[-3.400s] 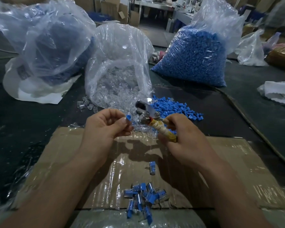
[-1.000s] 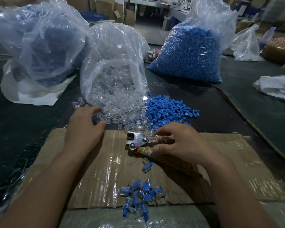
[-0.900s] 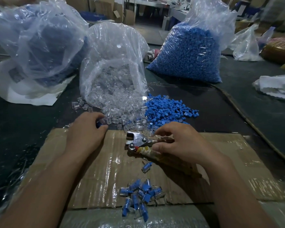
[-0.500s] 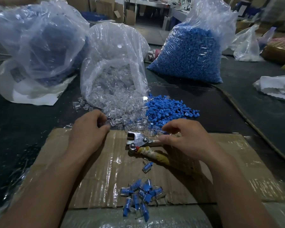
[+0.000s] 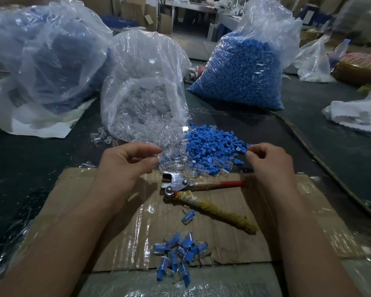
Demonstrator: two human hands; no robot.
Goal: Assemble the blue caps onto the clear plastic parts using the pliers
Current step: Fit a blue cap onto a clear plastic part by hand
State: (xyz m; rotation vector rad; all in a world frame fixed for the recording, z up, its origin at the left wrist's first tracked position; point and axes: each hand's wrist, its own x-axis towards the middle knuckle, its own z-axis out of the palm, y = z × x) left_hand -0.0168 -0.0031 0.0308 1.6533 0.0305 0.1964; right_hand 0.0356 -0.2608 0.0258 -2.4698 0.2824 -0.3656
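Both hands have moved. The left hand (image 5: 124, 166) has come up off the clear parts (image 5: 171, 144). The right hand (image 5: 268, 161) has let go of the pliers (image 5: 180, 185) and gone to the edge of the blue caps (image 5: 212, 144).

On the far left sits a big, cloudy bag (image 5: 45, 61), soft and crinkly, with dark blue things inside. The left hand hovers with its first finger and thumb bent toward each other. A clear part may sit between them, but see-through plastic is too hard to spot, so it cannot be told. The clear parts are small, shiny and slippery, and spill from their bag (image 5: 146, 93) onto the dark tabletop (image 5: 30, 168).

The pliers lie flat on the taped cardboard (image 5: 223, 243), untouched, with bright metal jaws, one red handle and one handle wrapped in yellow cloth. Below them is a heap of finished pieces (image 5: 180, 251), clear with blue tops.

The blue caps are tiny, dull and blocky, touching the clear pile. The right hand's fingers are curled tight at their edge. Whether it pinches a cap cannot be told.

This looks like the picking step. It would go best to take just one cap and one clear part, hold each by its sides, line them up straight, then squeeze gently with the pliers.
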